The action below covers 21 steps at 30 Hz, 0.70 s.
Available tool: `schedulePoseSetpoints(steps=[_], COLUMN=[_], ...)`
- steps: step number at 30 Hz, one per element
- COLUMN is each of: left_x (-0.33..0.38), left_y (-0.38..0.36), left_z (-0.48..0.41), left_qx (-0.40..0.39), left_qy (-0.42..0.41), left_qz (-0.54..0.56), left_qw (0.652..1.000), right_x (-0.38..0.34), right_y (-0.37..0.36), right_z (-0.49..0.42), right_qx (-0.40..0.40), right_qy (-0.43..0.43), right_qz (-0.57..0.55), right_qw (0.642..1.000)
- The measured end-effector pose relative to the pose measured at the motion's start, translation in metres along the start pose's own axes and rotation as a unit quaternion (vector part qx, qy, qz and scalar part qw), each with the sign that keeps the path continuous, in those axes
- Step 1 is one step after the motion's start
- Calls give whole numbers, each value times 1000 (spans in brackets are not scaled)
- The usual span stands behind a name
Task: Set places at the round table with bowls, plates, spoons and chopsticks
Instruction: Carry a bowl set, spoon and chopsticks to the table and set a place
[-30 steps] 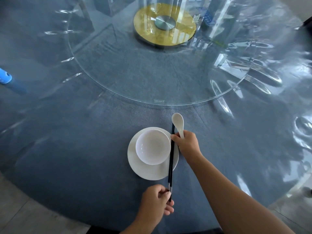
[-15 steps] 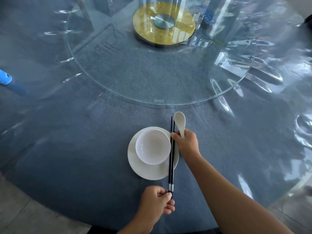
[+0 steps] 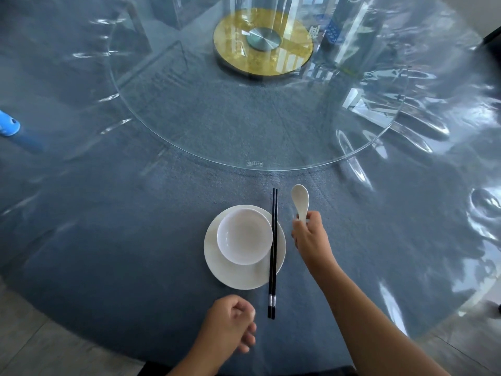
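A white bowl [image 3: 244, 236] sits on a white plate [image 3: 225, 275] near the table's front edge. A pair of black chopsticks [image 3: 273, 256] lies side by side across the plate's right rim, tips pointing away from me. My right hand [image 3: 309, 237] grips the handle of a white spoon [image 3: 300, 199] just right of the chopsticks, its scoop pointing away. My left hand [image 3: 230, 322] is loosely curled below the plate, a little left of the chopsticks' near ends, not touching them.
The round table [image 3: 108, 240] has a blue cloth under clear plastic. A glass turntable [image 3: 189, 126] on a gold hub [image 3: 263, 44] fills the centre. A blue object [image 3: 8, 126] lies at the far left. The table edge and floor show at the bottom left.
My left hand has let go of the chopsticks and drawn back to the left. My right hand has moved the spoon to the right, away from the chopsticks.
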State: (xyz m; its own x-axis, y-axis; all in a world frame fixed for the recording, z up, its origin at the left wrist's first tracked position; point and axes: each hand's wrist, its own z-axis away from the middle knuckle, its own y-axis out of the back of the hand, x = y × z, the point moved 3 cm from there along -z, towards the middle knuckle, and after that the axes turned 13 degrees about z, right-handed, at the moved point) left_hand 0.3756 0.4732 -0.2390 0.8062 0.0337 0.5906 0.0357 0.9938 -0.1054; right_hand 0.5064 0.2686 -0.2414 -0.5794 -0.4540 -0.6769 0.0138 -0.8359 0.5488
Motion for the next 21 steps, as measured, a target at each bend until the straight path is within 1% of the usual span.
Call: schedulePoseSetpoints(steps=[4, 6, 7, 9, 11, 15, 18, 21], left_x=[29, 48, 58, 74, 87, 97, 97, 96], left_y=[38, 53, 58, 62, 60, 52, 49, 49], left_z=[-11, -20, -25, -33, -39, -45, -46, -48], left_qx=[85, 122, 128, 114, 83, 31, -2, -20], left_qy=[-108, -153, -168, -182, -181, -141, -126, -127], left_qz=[-4, 16, 32, 53, 54, 84, 114, 126], left_qw=[991, 981, 977, 975, 978, 986, 985, 984], right_x=[-5, -9, -10, -12, -13, -14, -16, -18], right_y=[19, 26, 28, 30, 28, 20, 15, 11], right_z=[10, 15, 17, 21, 24, 21, 16, 11], right_qx=[-49, -78, -91, -109, -126, -157, -169, -194], right_qy=[32, 63, 84, 120, 131, 117, 104, 113], right_qz=[-18, -28, -27, -23, -33, -41, -13, 28], right_qw=[998, 995, 992, 986, 983, 980, 980, 974])
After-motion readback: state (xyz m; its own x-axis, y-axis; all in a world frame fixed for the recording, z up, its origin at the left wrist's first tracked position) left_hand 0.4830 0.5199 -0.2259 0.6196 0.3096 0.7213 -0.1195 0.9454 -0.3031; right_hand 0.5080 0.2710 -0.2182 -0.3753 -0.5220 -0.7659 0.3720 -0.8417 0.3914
